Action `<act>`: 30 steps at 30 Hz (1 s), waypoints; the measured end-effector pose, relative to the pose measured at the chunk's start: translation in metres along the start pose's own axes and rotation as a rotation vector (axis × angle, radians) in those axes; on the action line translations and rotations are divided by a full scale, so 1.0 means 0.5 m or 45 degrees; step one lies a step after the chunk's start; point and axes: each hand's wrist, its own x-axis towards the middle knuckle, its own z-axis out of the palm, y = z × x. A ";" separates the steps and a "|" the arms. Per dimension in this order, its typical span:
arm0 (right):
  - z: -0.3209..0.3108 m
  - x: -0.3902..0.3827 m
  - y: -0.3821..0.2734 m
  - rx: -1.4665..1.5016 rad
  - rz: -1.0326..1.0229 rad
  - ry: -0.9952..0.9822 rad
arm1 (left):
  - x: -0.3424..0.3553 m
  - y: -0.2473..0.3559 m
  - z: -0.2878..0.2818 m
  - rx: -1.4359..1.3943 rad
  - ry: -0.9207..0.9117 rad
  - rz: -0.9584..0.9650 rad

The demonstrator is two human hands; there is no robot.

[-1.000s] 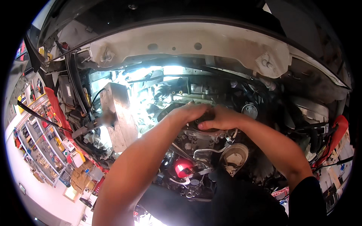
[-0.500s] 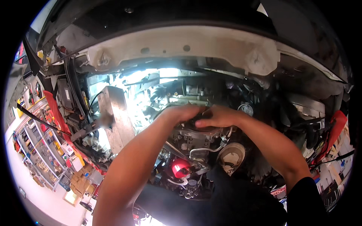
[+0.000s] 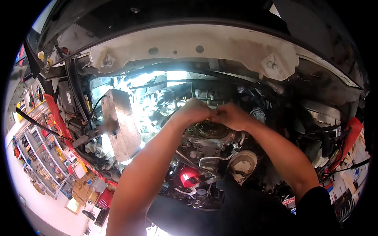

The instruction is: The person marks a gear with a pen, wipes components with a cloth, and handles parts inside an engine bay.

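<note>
In the head view my left hand (image 3: 196, 110) and right hand (image 3: 230, 116) meet over the middle of the engine, both with fingers closed around a small part at their fingertips that I cannot make out. They are at the far edge of a dark toothed round plate (image 3: 208, 131), whose near half shows below them. Under it are a bolted metal block (image 3: 199, 147), a bent silver pipe (image 3: 212, 159), a pale ring-shaped housing (image 3: 242, 167) and a round red part (image 3: 189, 177).
A pale metal panel (image 3: 232, 45) spans above the engine bay. A long metal beam (image 3: 120, 118) stands at the left amid bright light. Red covers (image 3: 55, 114) lie along the vehicle's sides. Shelving (image 3: 37, 157) with supplies and a red cabinet (image 3: 105, 198) are at the far left.
Both hands have shifted up toward the far edge of the round plate and now pinch closer together at their fingertips. More of the toothed plate shows below them.
</note>
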 end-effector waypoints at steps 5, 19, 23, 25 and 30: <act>-0.010 -0.001 -0.032 -0.182 -0.047 -0.003 | 0.007 0.003 0.009 -0.147 0.054 -0.194; 0.005 0.005 -0.016 -0.208 -0.234 0.041 | 0.015 0.005 0.035 0.003 0.278 -0.153; 0.017 0.021 0.021 -0.082 -0.406 0.102 | 0.001 0.006 0.024 -0.163 0.156 -0.267; 0.006 0.020 0.015 -0.178 -0.347 0.097 | -0.009 0.012 0.020 -0.175 0.172 -0.223; 0.008 0.001 -0.015 -0.214 -0.170 0.065 | -0.012 0.015 0.020 -0.111 0.220 -0.223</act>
